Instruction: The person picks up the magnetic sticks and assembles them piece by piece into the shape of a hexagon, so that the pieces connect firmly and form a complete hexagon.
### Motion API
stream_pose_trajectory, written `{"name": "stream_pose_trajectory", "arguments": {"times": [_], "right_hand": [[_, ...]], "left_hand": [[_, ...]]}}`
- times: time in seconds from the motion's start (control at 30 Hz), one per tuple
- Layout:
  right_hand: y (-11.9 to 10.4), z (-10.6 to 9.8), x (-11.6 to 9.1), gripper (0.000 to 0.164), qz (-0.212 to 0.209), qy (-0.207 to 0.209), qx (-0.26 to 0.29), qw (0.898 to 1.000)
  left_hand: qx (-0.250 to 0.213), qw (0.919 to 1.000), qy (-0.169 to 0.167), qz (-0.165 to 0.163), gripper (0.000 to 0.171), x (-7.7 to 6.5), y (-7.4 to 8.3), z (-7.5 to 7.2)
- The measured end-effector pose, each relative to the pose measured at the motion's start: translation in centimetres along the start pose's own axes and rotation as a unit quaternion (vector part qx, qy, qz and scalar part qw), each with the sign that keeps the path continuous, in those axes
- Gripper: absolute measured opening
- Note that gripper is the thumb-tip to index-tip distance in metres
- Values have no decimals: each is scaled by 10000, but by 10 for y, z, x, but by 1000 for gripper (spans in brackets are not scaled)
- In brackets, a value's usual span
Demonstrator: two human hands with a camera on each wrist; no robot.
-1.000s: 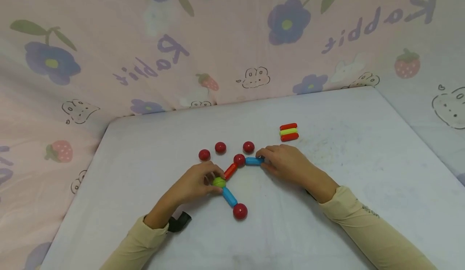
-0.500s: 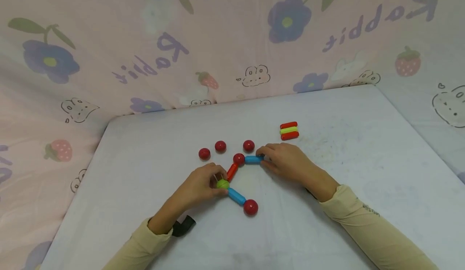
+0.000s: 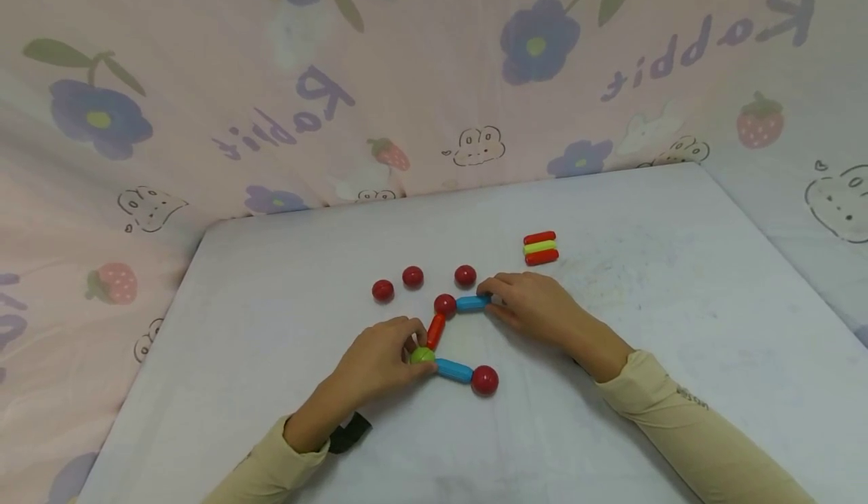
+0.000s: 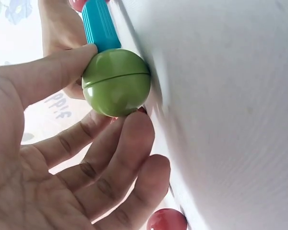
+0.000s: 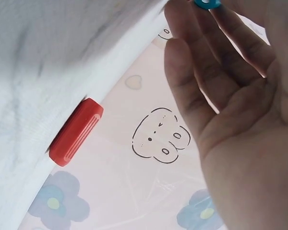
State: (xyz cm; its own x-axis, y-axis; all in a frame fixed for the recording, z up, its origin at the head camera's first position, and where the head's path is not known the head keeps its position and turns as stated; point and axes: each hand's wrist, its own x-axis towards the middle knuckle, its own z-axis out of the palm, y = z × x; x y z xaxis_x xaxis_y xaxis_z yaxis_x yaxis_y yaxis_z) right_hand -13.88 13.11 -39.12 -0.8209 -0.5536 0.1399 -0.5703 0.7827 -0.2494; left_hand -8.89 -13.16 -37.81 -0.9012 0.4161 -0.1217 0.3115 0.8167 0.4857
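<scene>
A chain of toy rods and balls lies on the white table. My left hand (image 3: 383,361) pinches its green ball (image 4: 116,82) between thumb and fingers. From that ball a blue rod (image 3: 453,370) runs right to a red ball (image 3: 484,380), and a red rod (image 3: 436,331) runs up to another red ball (image 3: 444,306). A second blue rod (image 3: 471,303) extends right from this upper ball. Its far end is pinched by the fingertips of my right hand (image 3: 532,308); only a bit of that blue end shows in the right wrist view.
Behind the chain sit three loose balls, a left red ball (image 3: 383,291), a middle red ball (image 3: 413,277) and a right red ball (image 3: 465,276). Two red rods and a yellow rod (image 3: 539,247) lie side by side farther back. A printed curtain (image 3: 420,74) hangs along the table's back edge.
My left hand has shifted right and toward me with the green ball. The lower blue rod and its red ball have swung right, and the red rod stands steeper. My right hand stays nearly still.
</scene>
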Motion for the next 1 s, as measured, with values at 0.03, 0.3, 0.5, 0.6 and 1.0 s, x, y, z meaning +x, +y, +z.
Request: {"name": "stream_pose_trajectory", "arguments": {"times": [0.03,0.3,0.5,0.6,1.0], "right_hand": [[0,0,0,35,5,-4,-1,10000],[0,1,0,35,16,6,24,10000],[-1,2,1,34,-12,-28,-8,10000],[-2,2,0,35,-20,-41,-20,10000],[-4,2,1,36,-45,-86,10,10000]], "left_hand": [[11,10000,19,5,31,0,0,0],[-2,9997,88,241,28,1,2,3],[-74,9991,30,405,30,0,0,4],[-97,9986,-16,516,30,0,1,4],[-513,9982,214,203,36,16,1,-11]]}}
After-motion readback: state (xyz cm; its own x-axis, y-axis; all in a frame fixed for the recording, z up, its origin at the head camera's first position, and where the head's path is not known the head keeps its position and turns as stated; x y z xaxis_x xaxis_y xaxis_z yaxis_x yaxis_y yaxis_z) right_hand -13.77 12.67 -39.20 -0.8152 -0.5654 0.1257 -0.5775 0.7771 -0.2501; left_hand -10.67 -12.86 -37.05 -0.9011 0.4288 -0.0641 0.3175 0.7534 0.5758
